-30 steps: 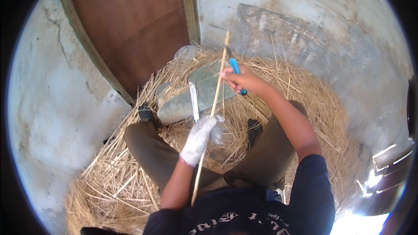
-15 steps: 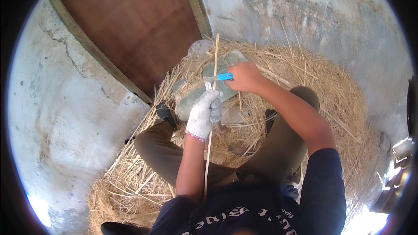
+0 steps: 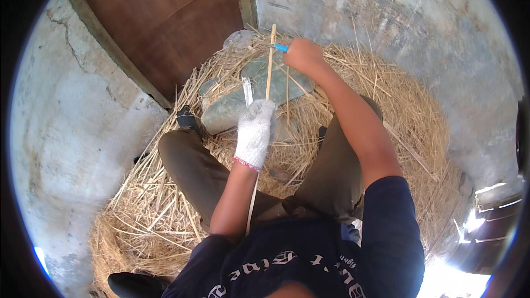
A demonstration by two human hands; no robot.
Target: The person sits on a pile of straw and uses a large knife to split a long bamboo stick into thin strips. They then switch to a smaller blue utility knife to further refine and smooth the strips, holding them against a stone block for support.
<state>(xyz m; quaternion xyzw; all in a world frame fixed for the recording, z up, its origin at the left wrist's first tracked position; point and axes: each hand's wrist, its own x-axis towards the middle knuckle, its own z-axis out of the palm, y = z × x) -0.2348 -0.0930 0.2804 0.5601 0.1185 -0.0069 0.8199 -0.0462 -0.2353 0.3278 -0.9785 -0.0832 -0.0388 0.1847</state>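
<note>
Head view: a long pale stick [image 3: 269, 66] is gripped mid-length by the left hand [image 3: 254, 132], which is covered by a white knit glove and closed fully around the shaft. Above that grip, near the stick's far end, a blue-handled tool [image 3: 280, 48] is held in the bare right hand [image 3: 305, 55], fist closed, its tip set against the stick. Below the gloved grip the stick is seen running down between the knees. Behind the grip a flat grey stone [image 3: 251, 96] is bedded in straw [image 3: 386, 94]. A brown door [image 3: 165, 16] is seen beyond.
</note>
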